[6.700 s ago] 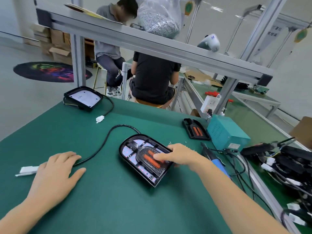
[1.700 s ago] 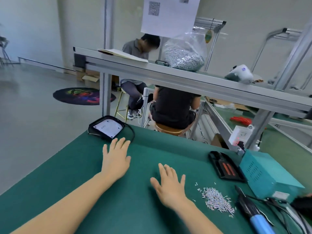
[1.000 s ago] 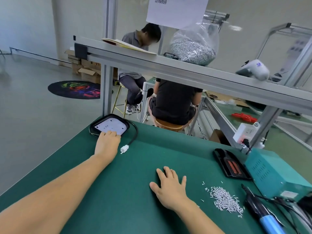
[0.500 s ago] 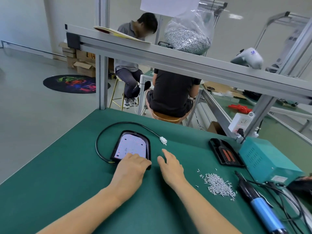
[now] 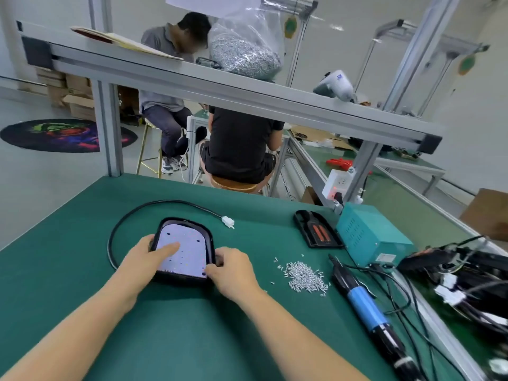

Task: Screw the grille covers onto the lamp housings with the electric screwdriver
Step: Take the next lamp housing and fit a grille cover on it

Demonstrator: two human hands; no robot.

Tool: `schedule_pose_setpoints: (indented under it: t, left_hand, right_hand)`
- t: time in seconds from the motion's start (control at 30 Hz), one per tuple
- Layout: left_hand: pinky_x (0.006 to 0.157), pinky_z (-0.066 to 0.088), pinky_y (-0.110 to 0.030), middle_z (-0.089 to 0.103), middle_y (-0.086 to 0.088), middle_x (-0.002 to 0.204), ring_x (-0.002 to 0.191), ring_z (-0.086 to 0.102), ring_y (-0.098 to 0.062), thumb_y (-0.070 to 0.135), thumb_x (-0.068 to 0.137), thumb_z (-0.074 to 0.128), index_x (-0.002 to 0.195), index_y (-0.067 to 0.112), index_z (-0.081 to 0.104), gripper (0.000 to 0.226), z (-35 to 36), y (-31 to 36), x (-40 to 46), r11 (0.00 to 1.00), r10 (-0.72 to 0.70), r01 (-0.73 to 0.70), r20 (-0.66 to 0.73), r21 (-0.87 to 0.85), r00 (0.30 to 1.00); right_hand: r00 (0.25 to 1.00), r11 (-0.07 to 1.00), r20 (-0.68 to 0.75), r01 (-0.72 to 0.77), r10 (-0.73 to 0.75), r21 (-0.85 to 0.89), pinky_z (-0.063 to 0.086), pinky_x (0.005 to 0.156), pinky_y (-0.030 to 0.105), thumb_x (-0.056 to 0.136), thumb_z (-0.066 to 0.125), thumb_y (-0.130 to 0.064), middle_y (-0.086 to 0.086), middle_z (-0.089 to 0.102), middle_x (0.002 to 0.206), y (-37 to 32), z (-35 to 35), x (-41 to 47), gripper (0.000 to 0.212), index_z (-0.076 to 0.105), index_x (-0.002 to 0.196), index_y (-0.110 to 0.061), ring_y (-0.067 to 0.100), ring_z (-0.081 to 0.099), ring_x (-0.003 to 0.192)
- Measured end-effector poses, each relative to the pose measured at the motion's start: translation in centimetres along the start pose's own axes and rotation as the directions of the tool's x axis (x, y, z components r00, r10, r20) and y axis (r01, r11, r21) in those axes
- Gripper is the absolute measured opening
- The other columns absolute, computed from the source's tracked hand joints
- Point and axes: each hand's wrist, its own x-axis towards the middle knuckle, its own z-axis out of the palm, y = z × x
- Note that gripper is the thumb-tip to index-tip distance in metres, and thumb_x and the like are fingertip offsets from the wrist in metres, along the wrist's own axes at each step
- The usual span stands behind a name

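A black lamp housing [image 5: 189,243] with a pale LED board facing up lies on the green table [image 5: 82,270] in front of me. My left hand [image 5: 149,257] grips its left edge, thumb laid on the board. My right hand [image 5: 233,270] grips its lower right corner. Its black cable [image 5: 129,218] loops round the left and ends in a white plug [image 5: 227,221]. A black grille cover [image 5: 316,232] with orange strips lies to the right. The blue electric screwdriver [image 5: 362,301] lies on the table at the right, untouched. A pile of small screws [image 5: 305,276] sits between housing and screwdriver.
A teal power box [image 5: 368,232] stands behind the screwdriver, with cables trailing. More black housings and white plugs [image 5: 472,276] are heaped at the right edge. An aluminium shelf [image 5: 220,89] crosses above the table's far side. Two people sit beyond it.
My left hand has dragged the housing from the far left corner to the table's middle in front of me. My right hand has come off the table and taken hold of its right corner.
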Motion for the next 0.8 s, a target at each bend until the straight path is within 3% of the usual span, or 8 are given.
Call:
schedule_pose_setpoints:
  t: [0.1, 0.2, 0.3, 0.37, 0.47, 0.53, 0.7, 0.8]
  left_hand:
    - [0.079, 0.05, -0.037, 0.068, -0.008, 0.11, 0.094, 0.063, -0.027, 0.033, 0.087, 0.062, 0.116, 0.014, 0.06, 0.034, 0.9, 1.0, 0.4, 0.942, -0.16, 0.196, 0.148, -0.272, 0.976]
    - [0.076, 0.048, -0.039, 0.066, -0.017, 0.108, 0.089, 0.061, -0.03, 0.02, 0.094, 0.054, 0.119, 0.003, 0.058, 0.031, 2.5, 1.0, 0.6, 0.874, -0.239, 0.289, 0.172, -0.39, 0.956]
    - [0.08, 0.05, -0.043, 0.065, -0.021, 0.11, 0.091, 0.062, -0.034, 0.013, 0.095, 0.05, 0.122, -0.003, 0.055, 0.031, 4.1, 0.0, 0.4, 0.832, -0.278, 0.299, 0.116, -0.468, 0.954]
    - [0.077, 0.051, -0.04, 0.064, -0.02, 0.112, 0.094, 0.062, -0.035, 0.018, 0.095, 0.052, 0.121, -0.001, 0.056, 0.032, 4.6, -0.3, 0.4, 0.826, -0.256, 0.253, 0.063, -0.504, 0.965]
    - [0.066, 0.049, -0.035, 0.069, -0.011, 0.099, 0.084, 0.066, -0.027, 0.028, 0.095, 0.054, 0.102, 0.008, 0.063, 0.023, 4.6, -0.4, 0.1, 0.799, -0.233, 0.227, 0.061, -0.557, 0.971]
    - [0.066, 0.048, -0.035, 0.07, -0.008, 0.096, 0.083, 0.066, -0.024, 0.031, 0.095, 0.053, 0.096, 0.012, 0.063, 0.022, 4.4, -0.4, 0.0, 0.782, -0.226, 0.237, 0.091, -0.577, 0.97]
    - [0.094, 0.047, -0.045, 0.069, -0.009, 0.109, 0.096, 0.065, -0.027, 0.038, 0.093, 0.054, 0.111, 0.013, 0.063, 0.032, 4.3, -0.6, 0.1, 0.786, -0.218, 0.231, 0.093, -0.573, 0.972]
    - [0.085, 0.049, -0.042, 0.069, -0.006, 0.111, 0.096, 0.065, -0.025, 0.045, 0.093, 0.051, 0.115, 0.016, 0.062, 0.038, 4.4, -0.4, 0.0, 0.76, -0.214, 0.228, 0.097, -0.608, 0.972]
  right_hand:
    - [0.999, 0.999, 0.032, 0.008, -0.009, 0.031, 0.027, 0.059, 0.03, 0.077, 0.057, -0.01, 0.004, 0.046, 0.067, 1.6, -2.1, 0.0, 0.005, 0.055, 0.073, -0.007, 0.023, 0.033, 0.068]
    - [0.994, 1.0, 0.103, 0.025, -0.026, 0.013, 0.034, 0.062, 0.03, 0.082, 0.056, -0.013, 0.003, 0.05, 0.066, 3.1, -4.1, -0.2, 0.01, 0.064, 0.082, -0.007, 0.02, 0.038, 0.068]
    - [1.0, 0.993, -0.012, 0.011, -0.013, -0.113, 0.045, 0.091, 0.036, 0.094, 0.052, -0.031, 0.009, 0.066, 0.108, 4.6, -6.1, 1.4, 0.03, 0.067, 0.109, -0.009, 0.022, 0.057, 0.098]
    - [0.989, 0.934, -0.15, -0.07, 0.018, -0.351, 0.036, 0.103, 0.039, 0.098, 0.045, -0.038, 0.01, 0.053, 0.137, 6.2, -8.2, 2.8, 0.041, 0.058, 0.13, -0.015, 0.028, 0.046, 0.126]
    - [0.974, 0.79, -0.177, -0.217, 0.139, -0.574, 0.023, 0.112, 0.045, 0.101, 0.035, -0.043, 0.009, 0.03, 0.155, 9.5, -10.9, 4.3, 0.052, 0.037, 0.147, -0.017, 0.03, 0.026, 0.141]
    - [0.961, 0.732, -0.156, -0.276, 0.23, -0.623, 0.017, 0.115, 0.049, 0.102, 0.03, -0.044, 0.009, 0.024, 0.158, 11.6, -11.9, 5.0, 0.054, 0.032, 0.149, -0.017, 0.031, 0.019, 0.145]
    - [0.954, 0.692, -0.113, -0.28, 0.277, -0.665, 0.017, 0.114, 0.052, 0.103, 0.024, -0.039, 0.01, 0.032, 0.154, 13.2, -12.3, 6.0, 0.049, 0.037, 0.146, -0.018, 0.032, 0.022, 0.142]
    - [0.954, 0.655, -0.092, -0.264, 0.285, -0.708, 0.019, 0.112, 0.051, 0.103, 0.026, -0.032, 0.01, 0.038, 0.149, 13.1, -12.1, 6.3, 0.044, 0.043, 0.14, -0.017, 0.033, 0.028, 0.138]
